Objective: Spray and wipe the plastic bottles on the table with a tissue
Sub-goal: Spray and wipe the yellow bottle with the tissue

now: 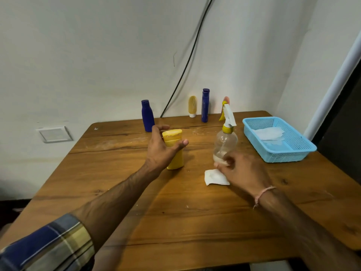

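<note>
At the near left corner of the wooden table, a forearm in a rolled plaid sleeve is stretched toward the middle. From the near right edge a second forearm is extended, with a pink thread bracelet worn at the wrist.

A folded white tissue is laid flat near the middle of the table, just beside the right hand and partly covered by it. The right hand is blurred, but its fingers are seen curled round the base of a clear spray bottle, which is held upright. The bottle is topped with a yellow collar and a white trigger head, and a little liquid is left at its bottom.

To its left a yellow bottle is stood upright at the table's middle. It is held by the left hand, with the thumb laid across its front and the fingers reaching behind its cap.

Toward the right edge a light blue plastic basket is set, with white tissues lying inside.

Along the far edge a squat dark blue bottle, a tan tube stood on its white cap and a tall blue bottle are lined up against the wall. A yellow and pink item is mostly hidden behind the trigger head. A black cable is run down the wall to the far edge.
</note>
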A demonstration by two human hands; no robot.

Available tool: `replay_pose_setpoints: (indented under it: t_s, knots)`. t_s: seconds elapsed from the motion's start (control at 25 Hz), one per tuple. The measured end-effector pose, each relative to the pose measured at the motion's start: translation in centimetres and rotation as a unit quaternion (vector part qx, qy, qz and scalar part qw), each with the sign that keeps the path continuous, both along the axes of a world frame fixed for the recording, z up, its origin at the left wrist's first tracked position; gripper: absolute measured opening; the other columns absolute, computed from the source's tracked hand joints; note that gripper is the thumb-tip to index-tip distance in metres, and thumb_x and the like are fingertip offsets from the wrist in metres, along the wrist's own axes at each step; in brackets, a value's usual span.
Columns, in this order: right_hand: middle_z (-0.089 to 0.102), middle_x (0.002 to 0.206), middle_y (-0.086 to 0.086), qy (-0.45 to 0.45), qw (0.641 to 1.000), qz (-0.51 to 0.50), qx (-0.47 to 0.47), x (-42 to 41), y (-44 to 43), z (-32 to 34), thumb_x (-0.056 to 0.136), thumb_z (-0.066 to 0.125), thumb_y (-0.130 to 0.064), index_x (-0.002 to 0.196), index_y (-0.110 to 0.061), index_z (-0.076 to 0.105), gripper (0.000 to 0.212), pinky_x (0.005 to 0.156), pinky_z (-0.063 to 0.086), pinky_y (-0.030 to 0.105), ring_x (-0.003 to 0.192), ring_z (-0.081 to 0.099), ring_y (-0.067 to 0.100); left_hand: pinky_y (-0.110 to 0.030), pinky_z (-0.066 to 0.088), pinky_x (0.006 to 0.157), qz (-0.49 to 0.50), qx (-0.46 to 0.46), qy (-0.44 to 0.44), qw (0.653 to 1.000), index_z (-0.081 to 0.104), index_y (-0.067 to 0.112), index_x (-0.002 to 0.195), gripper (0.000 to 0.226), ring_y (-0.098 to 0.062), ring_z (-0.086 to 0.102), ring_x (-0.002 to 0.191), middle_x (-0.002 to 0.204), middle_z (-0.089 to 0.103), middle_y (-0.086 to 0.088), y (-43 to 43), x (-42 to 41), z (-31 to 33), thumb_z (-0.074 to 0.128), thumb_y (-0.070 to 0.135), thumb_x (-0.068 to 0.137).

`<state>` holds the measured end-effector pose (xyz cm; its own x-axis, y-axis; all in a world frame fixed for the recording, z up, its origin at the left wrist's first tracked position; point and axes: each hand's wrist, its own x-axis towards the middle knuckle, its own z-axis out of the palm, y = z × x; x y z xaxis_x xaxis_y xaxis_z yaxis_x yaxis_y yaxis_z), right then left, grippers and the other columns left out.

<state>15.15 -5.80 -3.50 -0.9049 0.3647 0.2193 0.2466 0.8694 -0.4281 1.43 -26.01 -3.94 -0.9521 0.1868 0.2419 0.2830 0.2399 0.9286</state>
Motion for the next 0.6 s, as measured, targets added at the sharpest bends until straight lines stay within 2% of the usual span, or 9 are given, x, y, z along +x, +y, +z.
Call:
replay_pose_setpoints:
  t_s: [0.08, 0.12, 0.2, 0.28, 0.36, 0.4, 0.52, 0.6]
  knots:
    - [0.063, 0.108, -0.003, 0.130, 0.988, -0.046, -0.064, -0.9, 1.2, 1.3, 0.084, 0.071, -0.051, 0.113, -0.026, 0.058, 0.041, 0.076, 0.049, 0.028, 0.099, 0.060, 0.015, -0.040, 0.056, 0.097, -0.033, 0.016, -0.024, 0.999, 0.039, 0.031, 0.132, 0.079, -0.017, 0.056, 0.120, 0.133, 0.052, 0.003, -0.7, 0.1, -0.5, 0.089, 0.039, 0.071]
    - [0.058, 0.119, -0.001, 0.161, 0.977, -0.057, -0.130, -1.9, 2.0, 1.8, 0.080, 0.076, -0.049, 0.121, -0.026, 0.051, 0.053, 0.082, 0.049, 0.031, 0.108, 0.057, 0.017, -0.038, 0.055, 0.097, -0.052, 0.020, -0.043, 0.998, 0.039, 0.030, 0.134, 0.081, -0.016, 0.056, 0.119, 0.133, 0.053, 0.004, -1.1, 0.1, -0.8, 0.089, 0.035, 0.071]
    - [0.043, 0.143, 0.000, 0.148, 0.952, -0.013, -0.266, -4.2, 3.1, 2.8, 0.075, 0.083, -0.042, 0.140, -0.029, 0.033, 0.083, 0.096, 0.046, 0.035, 0.128, 0.045, 0.019, -0.039, 0.052, 0.100, -0.082, 0.027, -0.108, 0.990, 0.039, 0.028, 0.136, 0.083, -0.018, 0.056, 0.119, 0.133, 0.054, 0.004, -2.3, 0.0, -1.6, 0.090, 0.021, 0.071]
    - [0.034, 0.155, 0.001, 0.127, 0.932, 0.069, -0.333, -6.6, 3.8, 3.5, 0.077, 0.083, -0.032, 0.150, -0.026, 0.024, 0.094, 0.102, 0.044, 0.030, 0.135, 0.040, 0.019, -0.039, 0.054, 0.098, -0.101, 0.029, -0.166, 0.980, 0.047, 0.026, 0.129, 0.073, -0.023, 0.059, 0.119, 0.128, 0.060, 0.000, -3.4, 0.1, -2.6, 0.087, 0.007, 0.072]
    - [0.043, 0.148, 0.002, 0.131, 0.930, 0.117, -0.324, -8.3, 4.2, 3.8, 0.080, 0.080, -0.029, 0.150, -0.023, 0.031, 0.086, 0.090, 0.049, 0.020, 0.126, 0.050, 0.017, -0.037, 0.056, 0.093, -0.101, 0.009, -0.180, 0.978, 0.054, 0.026, 0.121, 0.063, -0.023, 0.063, 0.115, 0.120, 0.066, -0.002, -3.8, 0.2, -3.5, 0.087, 0.004, 0.072]
    - [0.051, 0.141, 0.001, 0.138, 0.926, 0.128, -0.326, -9.1, 4.5, 3.7, 0.081, 0.079, -0.029, 0.146, -0.022, 0.039, 0.077, 0.083, 0.053, 0.019, 0.115, 0.059, 0.017, -0.036, 0.057, 0.091, -0.100, -0.008, -0.171, 0.980, 0.056, 0.027, 0.118, 0.058, -0.021, 0.064, 0.112, 0.117, 0.067, -0.001, -3.8, 0.2, -3.8, 0.087, 0.006, 0.073]
    - [0.070, 0.115, 0.010, 0.141, 0.930, 0.126, -0.314, -10.1, 4.5, 3.5, 0.089, 0.072, -0.032, 0.124, -0.015, 0.059, 0.041, 0.068, 0.059, 0.023, 0.079, 0.075, 0.021, -0.027, 0.053, 0.083, -0.096, -0.023, -0.139, 0.985, 0.059, 0.026, 0.112, 0.043, -0.016, 0.065, 0.106, 0.112, 0.068, 0.002, -3.4, 0.1, -3.8, 0.084, 0.011, 0.080]
    - [0.074, 0.103, 0.010, 0.133, 0.952, 0.096, -0.257, -9.9, 4.1, 4.3, 0.093, 0.065, -0.039, 0.116, -0.017, 0.062, 0.032, 0.070, 0.060, 0.027, 0.068, 0.075, 0.021, -0.023, 0.051, 0.080, -0.086, -0.037, -0.102, 0.990, 0.059, 0.028, 0.109, 0.037, -0.013, 0.064, 0.103, 0.111, 0.067, 0.005, -3.3, -0.1, -3.8, 0.082, 0.015, 0.082]
